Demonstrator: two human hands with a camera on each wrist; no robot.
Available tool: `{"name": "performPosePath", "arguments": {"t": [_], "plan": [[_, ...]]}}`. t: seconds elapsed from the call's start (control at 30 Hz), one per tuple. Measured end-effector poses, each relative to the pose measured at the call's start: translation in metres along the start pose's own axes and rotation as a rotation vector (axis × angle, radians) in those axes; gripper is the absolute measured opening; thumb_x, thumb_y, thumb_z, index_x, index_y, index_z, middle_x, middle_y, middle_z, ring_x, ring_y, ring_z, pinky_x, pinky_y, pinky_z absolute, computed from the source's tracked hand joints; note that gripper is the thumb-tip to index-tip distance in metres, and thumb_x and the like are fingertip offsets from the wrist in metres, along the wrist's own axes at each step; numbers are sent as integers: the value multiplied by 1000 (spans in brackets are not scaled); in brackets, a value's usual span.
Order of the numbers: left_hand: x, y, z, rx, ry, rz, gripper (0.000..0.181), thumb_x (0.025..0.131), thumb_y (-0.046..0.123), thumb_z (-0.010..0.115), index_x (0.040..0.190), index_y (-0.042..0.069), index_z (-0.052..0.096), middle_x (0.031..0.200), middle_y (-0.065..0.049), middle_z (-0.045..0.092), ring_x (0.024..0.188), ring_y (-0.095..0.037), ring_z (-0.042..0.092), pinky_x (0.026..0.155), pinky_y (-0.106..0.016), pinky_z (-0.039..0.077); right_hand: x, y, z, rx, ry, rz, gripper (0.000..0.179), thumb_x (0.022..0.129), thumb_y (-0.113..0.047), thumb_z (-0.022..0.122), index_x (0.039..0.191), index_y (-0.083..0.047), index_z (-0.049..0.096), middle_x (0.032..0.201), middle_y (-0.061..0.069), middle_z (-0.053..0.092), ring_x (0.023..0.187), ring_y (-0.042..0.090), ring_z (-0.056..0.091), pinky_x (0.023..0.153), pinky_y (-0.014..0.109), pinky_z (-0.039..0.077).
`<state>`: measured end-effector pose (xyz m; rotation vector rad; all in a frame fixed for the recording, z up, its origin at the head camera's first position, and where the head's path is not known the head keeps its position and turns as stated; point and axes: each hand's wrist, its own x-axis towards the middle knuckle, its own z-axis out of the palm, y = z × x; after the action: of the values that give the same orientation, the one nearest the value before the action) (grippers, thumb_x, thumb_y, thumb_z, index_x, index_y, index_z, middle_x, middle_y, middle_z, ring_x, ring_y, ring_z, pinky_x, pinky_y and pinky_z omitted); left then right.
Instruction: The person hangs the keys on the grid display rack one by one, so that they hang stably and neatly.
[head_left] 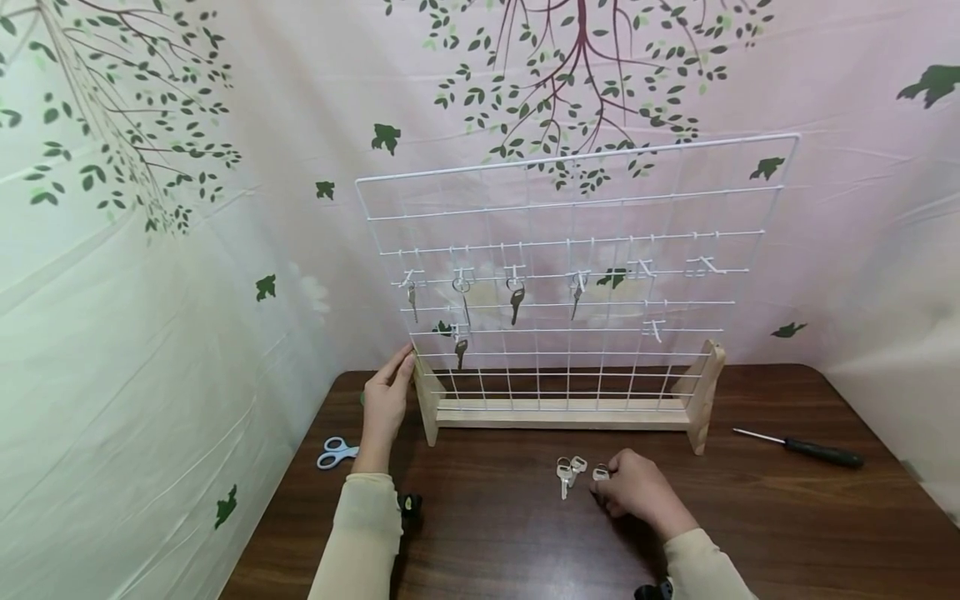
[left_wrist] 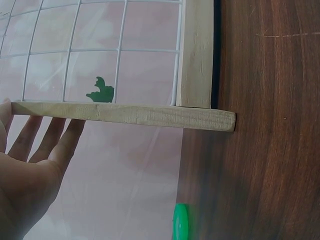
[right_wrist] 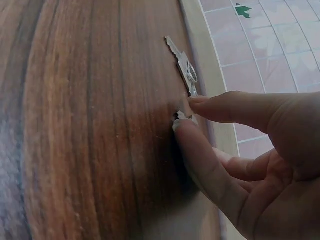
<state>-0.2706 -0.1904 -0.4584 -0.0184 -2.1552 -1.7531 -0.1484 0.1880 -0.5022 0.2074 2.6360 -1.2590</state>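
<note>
My left hand [head_left: 386,404] holds the left wooden side of a rack stand [head_left: 562,417], thumb and fingers about its edge; the fingertips are partly hidden behind the wood in the left wrist view. A white wire grid [left_wrist: 119,50] rises from the stand. Low over the table in front of it, my right hand [head_left: 637,492] pinches a small silver key [head_left: 601,473] between thumb and fingertips, which cover most of it in the right wrist view. Just left of those fingers, two more keys [head_left: 564,481] with rings lie on the wood. Several keys [head_left: 517,304] hang from white hooks on the grid.
Bare white hooks [head_left: 705,265] stick out at the grid's right. A screwdriver [head_left: 821,451] lies right of the stand on the brown table [head_left: 480,542]. Light blue scissors [head_left: 335,452] lie to the left, and a green round object [left_wrist: 180,221] sits beside the stand. Printed cloth hangs behind.
</note>
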Motion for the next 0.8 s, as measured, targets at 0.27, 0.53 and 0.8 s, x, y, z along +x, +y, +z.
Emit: {"name": "performPosePath", "arguments": {"t": [0.27,0.53,0.8], "plan": [[4,1,-1,7,14,5,44,105,40,68,144,19,70,152,-10,65,144,-30,59,114,-43,55,6,-3,4,-35,40,11,33,94,-17,77,66,-6,63,58,8,67,45,13,65,52,31,60],[4,3,2,-4,12,-10,43,105,41,69,144,21,70,152,-8,66,144,-28,59,113,-40,55,10,2,3,-29,29,28,37,97,-14,73,63,-7,62,59,7,68,48,14,67,52,30,60],[1,2,0,22,20,-7,42,105,41,70,142,21,71,150,-9,67,143,-29,59,113,-39,56,10,6,3,38,-7,49,35,97,-8,74,66,-7,58,69,11,69,52,14,68,52,30,62]]}}
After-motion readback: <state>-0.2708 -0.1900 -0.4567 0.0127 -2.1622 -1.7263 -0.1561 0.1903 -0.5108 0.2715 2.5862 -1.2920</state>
